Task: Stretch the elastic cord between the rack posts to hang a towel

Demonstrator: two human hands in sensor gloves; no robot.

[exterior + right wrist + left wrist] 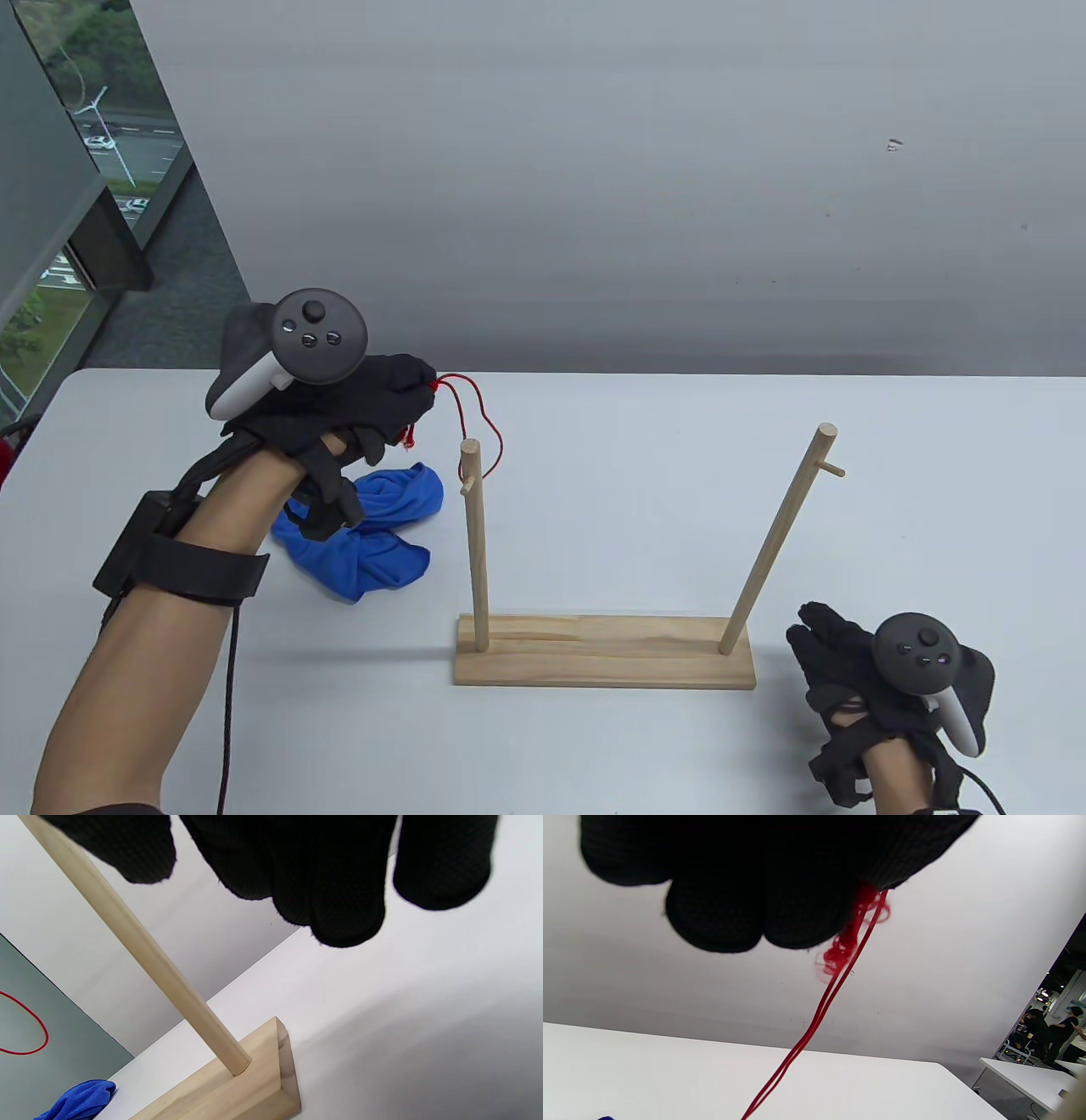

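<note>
Table view is showing the right hand (882,679) nearest the bottom edge, resting low beside the right end of the wooden rack base (604,652), its gloved fingers lying loosely spread and gripping nothing; in the right wrist view those fingertips (343,899) are hanging apart above the white surface (424,1027), close to where the right post (140,946) is entering the base (254,1086). Farther in, the base is sitting flat on the surface (594,764) with its right post (776,543) leaning rightward and carrying a small peg near its top, while the left post (477,543) is standing nearly upright with its own peg. Left of that post, the crumpled blue towel (373,531) is lying on the surface, partly under the left forearm. Farther still, the left hand (339,399) is hovering above the towel with its grip pressed together, pinching the red elastic cord (475,416). The cord is curving in a slack loop from the fingertips down to the top of the left post, and a frayed end is dangling below the fingers. Left wrist view is showing the closed fingers (780,899) clamping the cord (823,1005), two strands running down together toward the surface.
</note>
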